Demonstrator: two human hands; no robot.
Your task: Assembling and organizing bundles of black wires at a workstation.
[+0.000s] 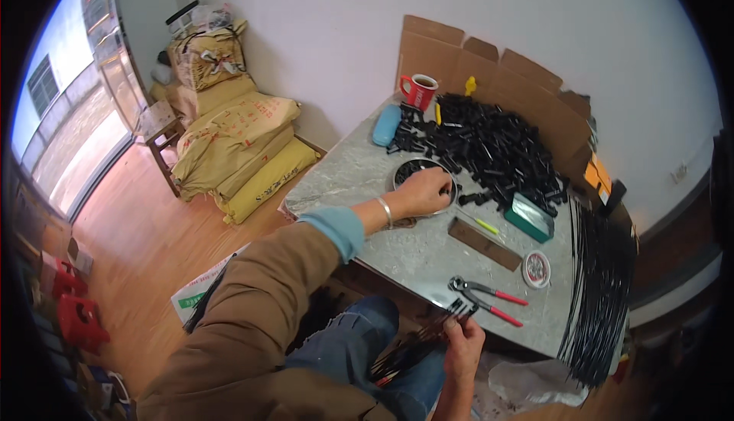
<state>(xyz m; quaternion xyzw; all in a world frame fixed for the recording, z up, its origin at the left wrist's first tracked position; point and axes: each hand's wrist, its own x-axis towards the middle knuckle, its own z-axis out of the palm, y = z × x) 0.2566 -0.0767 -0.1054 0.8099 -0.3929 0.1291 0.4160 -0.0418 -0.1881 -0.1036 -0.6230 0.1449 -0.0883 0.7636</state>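
Observation:
My left hand reaches over a round dish of small black parts, its fingers curled down into it. What the fingertips pinch, if anything, is hidden. By the table's front edge, my right hand is closed on thin black rods with small black pieces at their upper ends. The rods slant down over my lap. Just above that hand lie end-cutting pincers with red handles. Between the hands are a brown rectangular block and a yellow-green pen-like stick.
A large pile of black parts covers the back, against a cardboard screen. Around it stand a red mug, blue case and green tin. A small round tub and a long rod bundle lie right.

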